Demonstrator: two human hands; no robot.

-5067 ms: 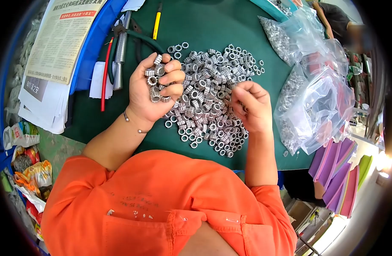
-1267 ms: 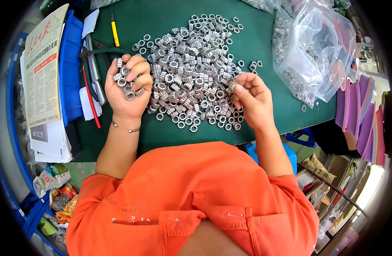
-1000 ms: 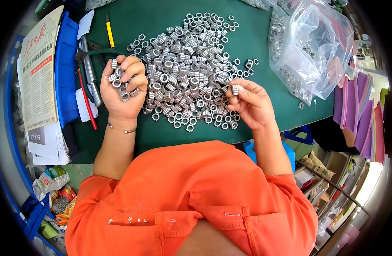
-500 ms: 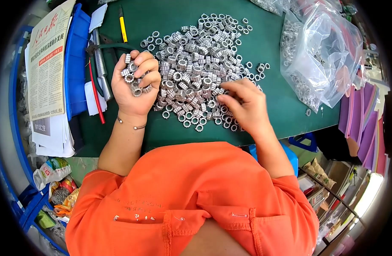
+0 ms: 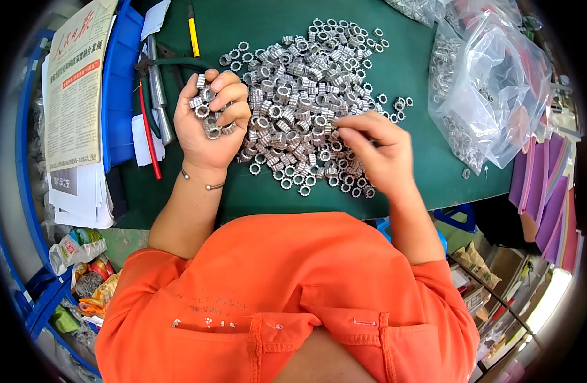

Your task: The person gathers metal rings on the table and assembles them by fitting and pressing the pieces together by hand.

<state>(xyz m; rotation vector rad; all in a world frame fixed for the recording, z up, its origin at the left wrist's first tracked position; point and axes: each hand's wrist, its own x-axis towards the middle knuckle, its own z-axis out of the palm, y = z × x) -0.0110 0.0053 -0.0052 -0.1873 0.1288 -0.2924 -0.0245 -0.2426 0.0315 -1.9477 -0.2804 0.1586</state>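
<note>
A big heap of small silvery toothed metal rings (image 5: 300, 108) lies on the green tabletop (image 5: 408, 179). To its left, my left hand (image 5: 213, 127) is turned palm up, its fingers curled around several of these metal rings (image 5: 207, 110). One ring stands out between the thumb and index finger. At the heap's right side is my right hand (image 5: 380, 150), thumb and fingers bent together over the rings. Its fingertips touch the edge of the heap. Whatever sits between those fingertips is too small to make out.
Clear plastic bags (image 5: 491, 89) of similar rings lie at the right. A blue bin (image 5: 121, 83) with a newspaper (image 5: 76, 89) stands at the left. Between bin and heap lie a metal rod (image 5: 158, 96), a red pen (image 5: 148, 131) and a yellow marker (image 5: 193, 35).
The whole view has shifted slightly. My right hand's thumb and fingers have drawn closer together at the heap's edge. My left hand still holds its rings, which sit a little differently.
</note>
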